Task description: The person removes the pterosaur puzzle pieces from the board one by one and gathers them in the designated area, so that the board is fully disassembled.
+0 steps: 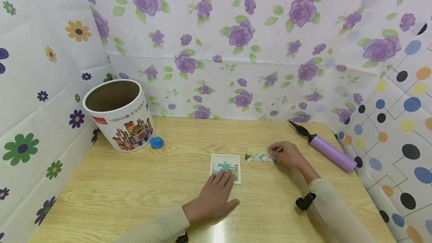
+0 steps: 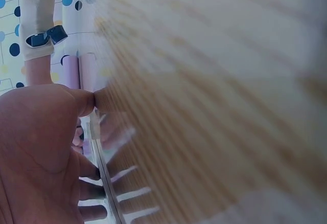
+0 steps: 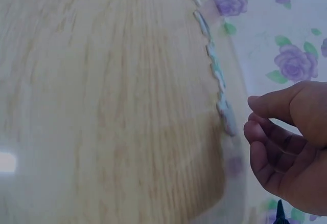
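A small picture card (image 1: 225, 165) lies flat on the wooden table (image 1: 135, 183). My left hand (image 1: 216, 194) rests on it with straight fingers pressing its near half. The left wrist view shows that left hand (image 2: 41, 157) close up, with the card's edge (image 2: 102, 173) beside the fingers. Right of the card sits a short row of joined puzzle pieces (image 1: 259, 157). My right hand (image 1: 287, 154) hovers at the row's right end. Its fingers (image 3: 276, 147) are loosely curled, a little apart from the end piece (image 3: 227, 119), and nothing shows between them.
A round cardboard tub (image 1: 118, 117), empty as far as I can see, stands at the back left with a small blue object (image 1: 156, 142) beside it. A purple hand pump (image 1: 329, 151) lies at the back right. Flowered and dotted sheets wall in the table.
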Motion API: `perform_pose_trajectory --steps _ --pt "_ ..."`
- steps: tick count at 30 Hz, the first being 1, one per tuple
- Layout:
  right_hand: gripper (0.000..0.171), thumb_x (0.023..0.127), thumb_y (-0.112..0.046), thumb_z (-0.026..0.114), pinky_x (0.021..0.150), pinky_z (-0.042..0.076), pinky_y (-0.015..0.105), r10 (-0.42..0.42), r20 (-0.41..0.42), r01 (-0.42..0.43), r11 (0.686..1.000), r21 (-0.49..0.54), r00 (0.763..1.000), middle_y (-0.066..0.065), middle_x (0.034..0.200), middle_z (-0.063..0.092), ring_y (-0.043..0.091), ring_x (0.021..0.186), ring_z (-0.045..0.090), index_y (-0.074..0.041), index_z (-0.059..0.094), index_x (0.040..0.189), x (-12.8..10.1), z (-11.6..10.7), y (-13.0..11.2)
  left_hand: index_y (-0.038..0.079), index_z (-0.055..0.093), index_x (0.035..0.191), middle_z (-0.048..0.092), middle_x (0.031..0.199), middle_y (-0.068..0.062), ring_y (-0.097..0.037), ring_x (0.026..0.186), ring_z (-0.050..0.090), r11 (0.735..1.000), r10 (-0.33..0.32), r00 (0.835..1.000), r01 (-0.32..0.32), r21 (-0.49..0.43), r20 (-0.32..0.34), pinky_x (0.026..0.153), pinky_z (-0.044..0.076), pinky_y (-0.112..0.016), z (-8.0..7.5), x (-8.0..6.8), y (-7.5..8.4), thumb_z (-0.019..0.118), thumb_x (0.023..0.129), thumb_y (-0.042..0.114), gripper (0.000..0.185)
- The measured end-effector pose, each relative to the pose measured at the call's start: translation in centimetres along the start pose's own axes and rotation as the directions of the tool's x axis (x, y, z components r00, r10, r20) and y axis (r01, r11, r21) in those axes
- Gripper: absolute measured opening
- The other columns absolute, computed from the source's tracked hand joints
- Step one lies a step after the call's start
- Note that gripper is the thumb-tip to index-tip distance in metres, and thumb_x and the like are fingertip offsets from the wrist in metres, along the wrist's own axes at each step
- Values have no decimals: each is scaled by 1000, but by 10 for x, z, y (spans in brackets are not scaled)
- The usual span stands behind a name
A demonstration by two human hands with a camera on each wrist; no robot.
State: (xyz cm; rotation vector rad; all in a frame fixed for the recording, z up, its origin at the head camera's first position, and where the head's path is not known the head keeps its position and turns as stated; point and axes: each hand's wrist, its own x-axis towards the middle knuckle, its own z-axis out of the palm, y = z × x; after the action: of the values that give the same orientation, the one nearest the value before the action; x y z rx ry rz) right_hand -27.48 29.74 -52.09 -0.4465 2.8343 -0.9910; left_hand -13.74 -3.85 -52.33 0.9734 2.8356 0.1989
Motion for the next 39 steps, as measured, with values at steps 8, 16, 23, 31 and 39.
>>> perform_pose_trajectory --steps 8,16,23,31,39 --pt "27 101 -19 66 66 57 32 -51 -15 52 996 67 999 10 110 72 20 88 70 -7 73 124 3 5 -25 5 26 162 21 169 -14 -34 154 24 1000 -3 1000 3 -15 12 119 29 -52 -2 0 0 40 106 58 78" --pt "26 100 -21 67 77 58 40 -99 -15 100 991 83 995 7 111 74 22 93 70 -8 74 122 9 21 -60 5 28 161 21 168 -17 -34 154 25 1000 -15 1000 15 -12 7 119 31 -52 -6 -1 2 43 105 57 78" --pt "23 100 -18 68 76 59 36 -144 12 142 986 91 989 5 106 74 18 89 71 -7 75 119 20 39 -80 6 30 161 26 167 -17 -32 153 27 1000 -18 1000 18 10 -1 119 31 -51 -4 0 3 43 105 58 78" --pt "23 99 -17 69 76 58 32 -199 57 193 977 94 978 3 107 74 17 91 70 -8 75 119 29 58 -97 3 29 161 24 167 -18 -34 154 25 1000 -16 1000 16 10 2 120 29 -51 -3 -4 4 43 105 58 79" --pt "27 98 -23 71 84 57 37 -261 114 250 963 104 959 1 111 75 14 96 68 -9 76 120 37 75 -112 3 29 161 22 168 -18 -33 155 22 1000 -8 1000 7 12 22 120 30 -50 -4 -6 4 41 105 58 79"
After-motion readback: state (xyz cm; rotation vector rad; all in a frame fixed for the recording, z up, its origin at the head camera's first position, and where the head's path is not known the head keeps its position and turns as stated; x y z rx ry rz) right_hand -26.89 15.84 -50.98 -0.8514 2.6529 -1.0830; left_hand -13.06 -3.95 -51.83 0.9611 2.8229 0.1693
